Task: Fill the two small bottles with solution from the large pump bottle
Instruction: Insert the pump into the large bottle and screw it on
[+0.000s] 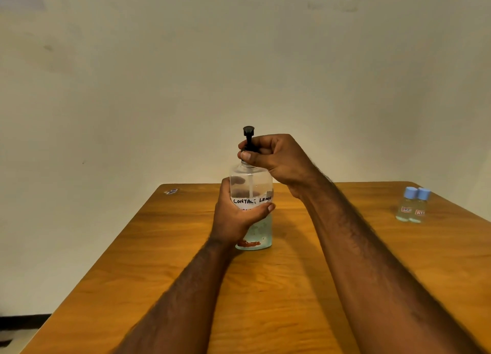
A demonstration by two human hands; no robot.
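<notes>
A large clear plastic pump bottle (251, 191) with a handwritten white label is held upright on the brown wooden table (279, 287), its middle wrapped by the left hand (235, 215). Its black pump collar (249, 147) is pinched by the closed fingers of the right hand (279, 158). Two small clear bottles with blue caps (413, 206), touching each other, are seen well apart at the table's far right.
</notes>
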